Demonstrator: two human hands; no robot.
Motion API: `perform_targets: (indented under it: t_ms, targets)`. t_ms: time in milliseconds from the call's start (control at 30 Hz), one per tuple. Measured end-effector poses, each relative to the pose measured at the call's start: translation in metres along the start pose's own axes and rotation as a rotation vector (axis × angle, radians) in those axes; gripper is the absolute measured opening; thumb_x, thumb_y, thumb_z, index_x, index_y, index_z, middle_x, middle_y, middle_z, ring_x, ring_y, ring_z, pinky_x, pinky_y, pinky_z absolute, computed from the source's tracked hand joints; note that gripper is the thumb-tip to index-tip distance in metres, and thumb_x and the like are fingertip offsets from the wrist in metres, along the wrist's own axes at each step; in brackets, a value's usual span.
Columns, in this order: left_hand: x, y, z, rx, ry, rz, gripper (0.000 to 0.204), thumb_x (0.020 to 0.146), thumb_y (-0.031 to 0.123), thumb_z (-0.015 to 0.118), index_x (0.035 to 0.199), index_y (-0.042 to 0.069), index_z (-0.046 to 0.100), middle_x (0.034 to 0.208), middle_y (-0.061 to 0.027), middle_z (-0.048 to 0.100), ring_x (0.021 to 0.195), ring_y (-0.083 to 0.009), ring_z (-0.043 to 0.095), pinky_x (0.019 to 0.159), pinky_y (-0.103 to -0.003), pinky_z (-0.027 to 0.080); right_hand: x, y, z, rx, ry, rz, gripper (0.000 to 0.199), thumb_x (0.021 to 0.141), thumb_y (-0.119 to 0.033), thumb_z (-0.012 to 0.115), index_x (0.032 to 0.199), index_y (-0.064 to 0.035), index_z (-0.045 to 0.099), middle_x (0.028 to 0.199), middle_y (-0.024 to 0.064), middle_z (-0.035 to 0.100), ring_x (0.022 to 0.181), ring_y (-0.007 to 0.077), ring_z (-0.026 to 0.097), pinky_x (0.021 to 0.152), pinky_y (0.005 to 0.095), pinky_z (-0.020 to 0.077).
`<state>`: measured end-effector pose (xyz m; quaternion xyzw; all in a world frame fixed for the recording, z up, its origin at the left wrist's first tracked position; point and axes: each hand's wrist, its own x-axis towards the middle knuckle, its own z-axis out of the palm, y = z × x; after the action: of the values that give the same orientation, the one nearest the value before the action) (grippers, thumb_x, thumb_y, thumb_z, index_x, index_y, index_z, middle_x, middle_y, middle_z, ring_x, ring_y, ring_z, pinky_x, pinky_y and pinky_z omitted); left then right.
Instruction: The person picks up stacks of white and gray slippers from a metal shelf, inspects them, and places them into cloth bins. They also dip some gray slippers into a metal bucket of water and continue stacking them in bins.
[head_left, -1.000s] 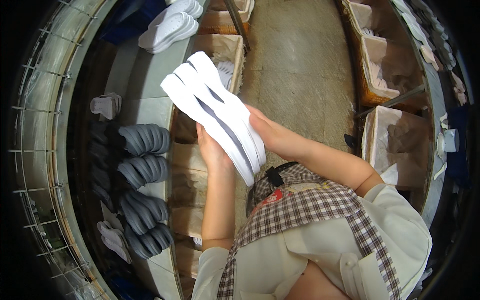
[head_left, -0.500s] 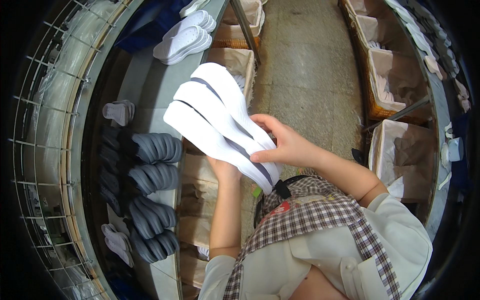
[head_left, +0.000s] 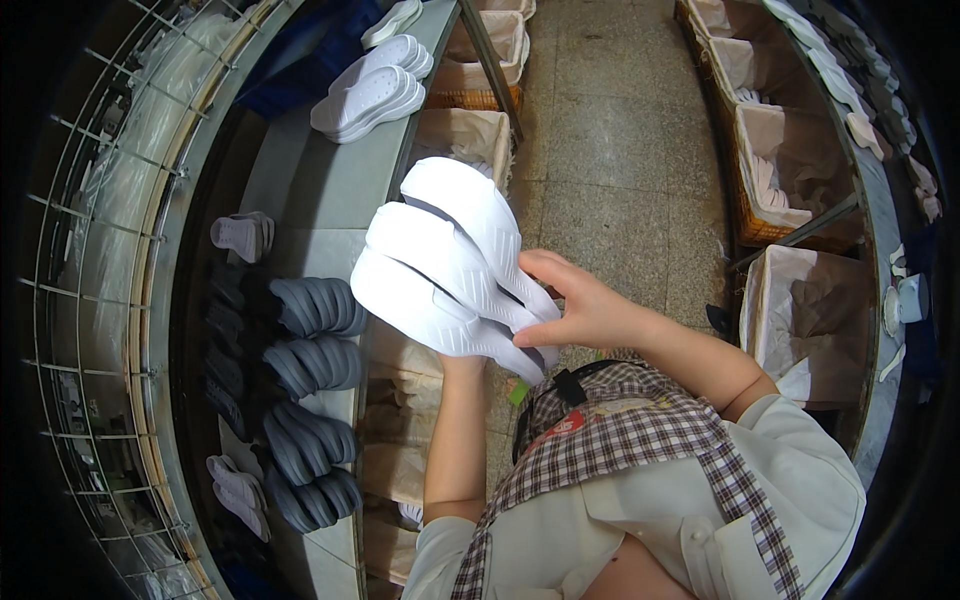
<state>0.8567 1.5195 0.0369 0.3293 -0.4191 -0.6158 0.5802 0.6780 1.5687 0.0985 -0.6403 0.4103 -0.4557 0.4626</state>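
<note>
Three white shoe soles (head_left: 425, 240), lying side by side in a fanned stack, are held in front of my body. My right hand (head_left: 590, 305) grips their near right ends, with the thumb on top and fingers around the far side. Under the stack, my left hand (head_left: 462, 366) supports the soles from below; its fingers are hidden by them. The soles' ribbed side walls face up, and dark gaps show between them.
On the left grey shelf (head_left: 335, 262) lie rows of grey soles (head_left: 315, 305) and stacked white soles (head_left: 370, 100). A wire grid (head_left: 100, 300) stands beyond it. Cloth-lined baskets (head_left: 785, 180) line the right side, below another shelf (head_left: 885, 345). A speckled floor (head_left: 630, 150) runs between.
The white soles have been tilted so their side walls show more, and their far ends have come nearer and to the right. Both hands keep their hold.
</note>
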Motion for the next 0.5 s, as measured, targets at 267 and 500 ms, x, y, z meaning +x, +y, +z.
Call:
perform_targets:
  t_ms: [267, 500]
  targets:
    - [0.005, 0.019, 0.003, -0.233, -0.168, -0.311, 0.045, 0.094, 0.029, 0.045, 0.127, -0.001, 0.04, 0.122, -0.012, 0.051, 0.111, -0.0199, 0.05, 0.094, -0.031, 0.042, 0.022, 0.027, -0.019, -0.375, 0.154, -0.403, 0.049, 0.078, -0.002, 0.058, 0.124, -0.0155, 0.049, 0.136, 0.0044, 0.044, 0.11, 0.0304, 0.045, 0.1, 0.0386, 0.0328]
    - [-0.001, 0.029, 0.013, -0.156, -0.125, -0.284, 0.047, 0.093, 0.023, 0.049, 0.132, 0.004, 0.029, 0.123, -0.0122, 0.047, 0.109, -0.0232, 0.051, 0.09, -0.038, 0.046, 0.006, 0.034, -0.016, 0.687, -0.023, 0.249, 0.037, 0.09, -0.019, 0.05, 0.122, -0.0017, 0.047, 0.123, 0.0107, 0.05, 0.108, 0.0173, 0.05, 0.094, 0.0321, 0.0393]
